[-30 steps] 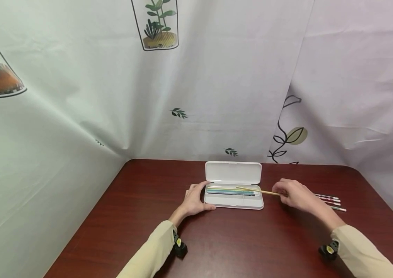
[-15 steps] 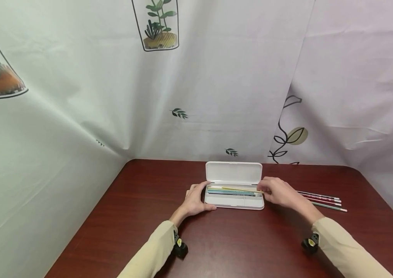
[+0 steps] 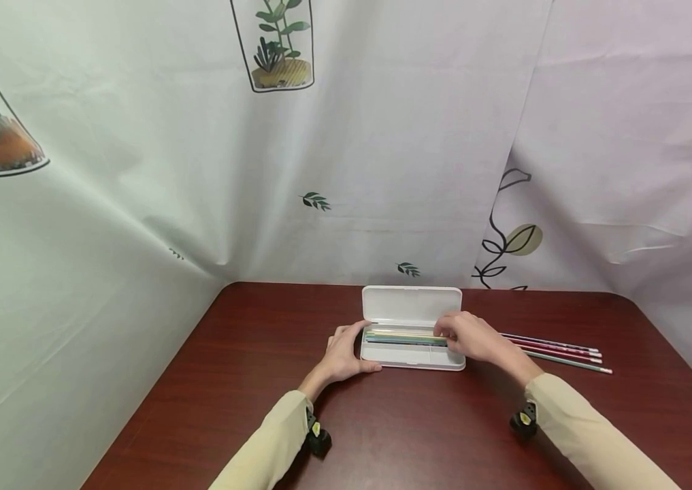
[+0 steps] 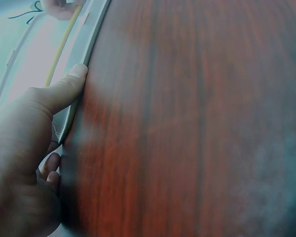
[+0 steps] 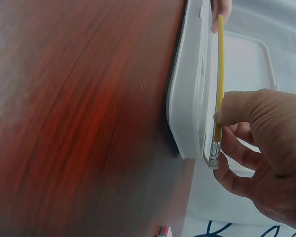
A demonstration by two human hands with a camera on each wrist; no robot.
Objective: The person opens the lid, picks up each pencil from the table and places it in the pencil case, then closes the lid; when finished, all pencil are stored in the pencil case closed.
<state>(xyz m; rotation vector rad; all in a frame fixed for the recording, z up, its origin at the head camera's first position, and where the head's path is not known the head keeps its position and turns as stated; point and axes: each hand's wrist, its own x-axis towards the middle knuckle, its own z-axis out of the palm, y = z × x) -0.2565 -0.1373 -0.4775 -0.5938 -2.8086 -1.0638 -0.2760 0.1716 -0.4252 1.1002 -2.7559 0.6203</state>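
Observation:
A white pencil case [image 3: 412, 363] lies with its lid [image 3: 412, 304] raised on the table. My left hand [image 3: 341, 354] grips its left end, thumb along the front edge and fingers toward the back. Over the right part of the case, my right hand [image 3: 471, 335] pinches a yellow pencil [image 5: 220, 74] near its eraser end. In the right wrist view the metal band and pale eraser show below the thumb. Several blue and green pencils [image 3: 403, 339] lie side by side in the long compartment; the right hand hides their right ends.
To the right of the case, several more pencils [image 3: 566, 350] in dark, red and green lie on the brown table [image 3: 407, 435], eraser ends rightward. A pale printed cloth [image 3: 407, 170] hangs behind the table and along its sides.
My right hand has moved left with the yellow pencil, from beside the case to over its right part, and the pencil is lower. The left hand has stayed on the case.

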